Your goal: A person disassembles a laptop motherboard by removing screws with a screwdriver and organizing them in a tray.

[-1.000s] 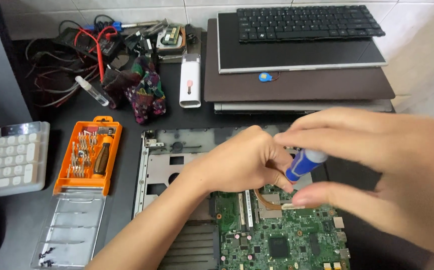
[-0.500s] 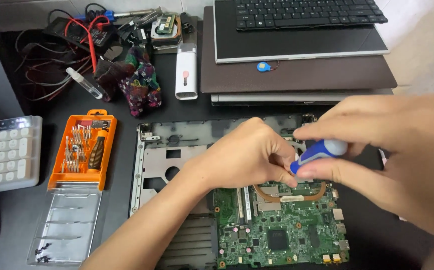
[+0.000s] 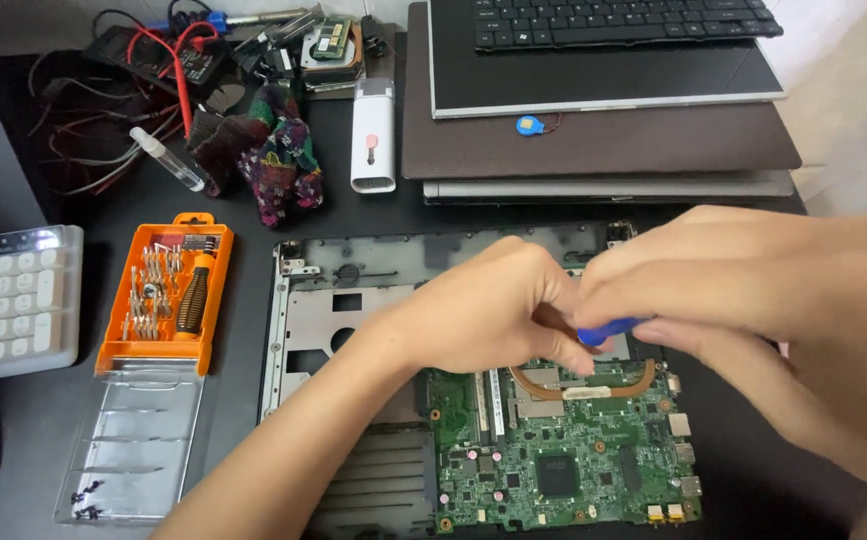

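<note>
Looking down from the head camera, both hands meet over the opened laptop base (image 3: 354,300), probably so one can steady what the other turns. The right hand (image 3: 754,300) pinches a blue-handled screwdriver (image 3: 609,330) between thumb and fingers; only the smooth blue grip shows, its tip hidden behind the left hand (image 3: 494,310), which is curled with fingertips pressed down near the tool; whether it grips anything I cannot tell. Just below lies the green motherboard (image 3: 564,450), studded with chips and crossed by a curved copper heat pipe (image 3: 584,385). An orange bit case (image 3: 169,290) sits open to the left, its clear ribbed lid (image 3: 139,440) holding small dark screws, within easy reach. Stacked laptop parts (image 3: 604,140) rest behind, flat and matte
</note>
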